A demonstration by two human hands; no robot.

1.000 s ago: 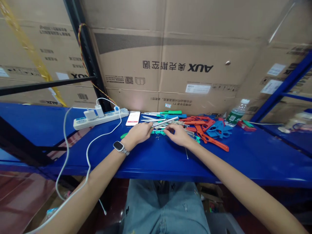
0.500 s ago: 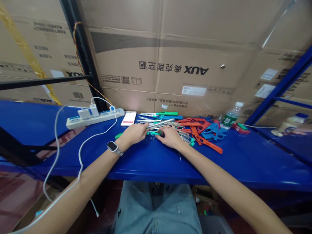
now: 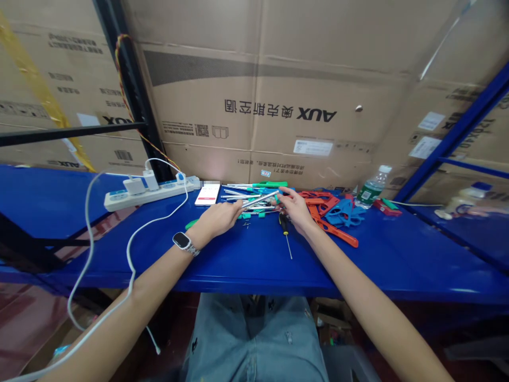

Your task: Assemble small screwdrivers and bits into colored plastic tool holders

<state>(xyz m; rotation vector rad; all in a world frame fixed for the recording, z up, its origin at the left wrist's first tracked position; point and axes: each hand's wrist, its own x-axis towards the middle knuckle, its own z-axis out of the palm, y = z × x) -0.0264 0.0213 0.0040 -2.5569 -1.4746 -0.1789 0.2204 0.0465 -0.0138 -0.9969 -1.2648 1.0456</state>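
My left hand (image 3: 218, 218), with a watch at its wrist, is closed around one end of a silver metal tube (image 3: 260, 199), which slants up to the right. At the tube's far end my right hand (image 3: 295, 209) pinches a small green plastic piece (image 3: 277, 197), its thumb and forefinger nearly closed. Whether that piece touches the tube I cannot tell. Below the right hand lies a screwdriver (image 3: 283, 225) with a black and yellow handle. More green pieces (image 3: 247, 215) and metal rods lie under and behind the tube.
Orange plastic gun-shaped parts (image 3: 336, 233) and blue ones (image 3: 345, 214) are heaped to the right, before a water bottle (image 3: 373, 187). A phone (image 3: 207, 194) and a power strip (image 3: 153, 193) with white cables sit left. Cardboard boxes (image 3: 222, 148) stand behind the blue shelf (image 3: 238, 265).
My right hand has risen from the pile to the tube's far end, with a green piece between its fingers. The screwdriver now shows. My left hand still holds the tube.
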